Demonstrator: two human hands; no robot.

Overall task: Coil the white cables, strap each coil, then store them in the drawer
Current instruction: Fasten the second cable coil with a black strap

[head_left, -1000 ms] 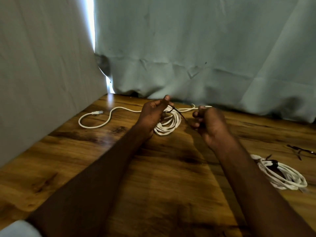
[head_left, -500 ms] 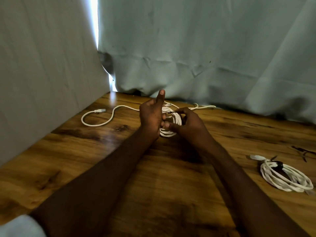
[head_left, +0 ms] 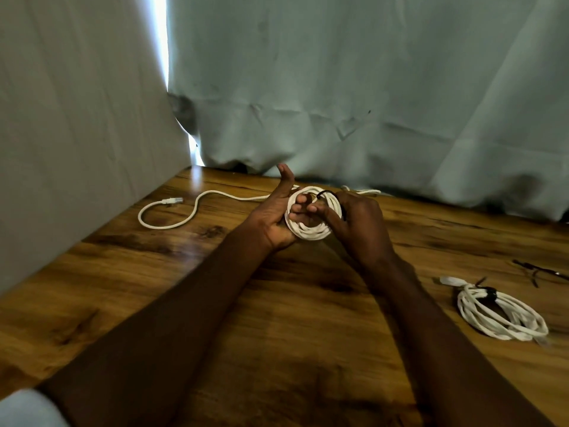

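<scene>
White cable coil point(head_left: 309, 231) sat above the far middle of the wooden table point(head_left: 292, 318), gripped by the left hand point(head_left: 277, 215), fingers through its centre. The right hand point(head_left: 354, 223) pinched a black strap point(head_left: 323, 192) at the coil's top. A strapped coil point(head_left: 498, 315) lay near right.

Both bare forearms reach forward from the lower corners and meet near the middle of the view. The left hand point(head_left: 274, 217) lies palm up, its thumb stuck straight upward, its fingers point(head_left: 300, 209) curled up through the centre of the white cable coil point(head_left: 311, 231) it holds. The right hand point(head_left: 357, 224) faces back-up, knuckles bent, its fingertips pinching the black strap point(head_left: 326, 192) against the coil's right side.
</scene>
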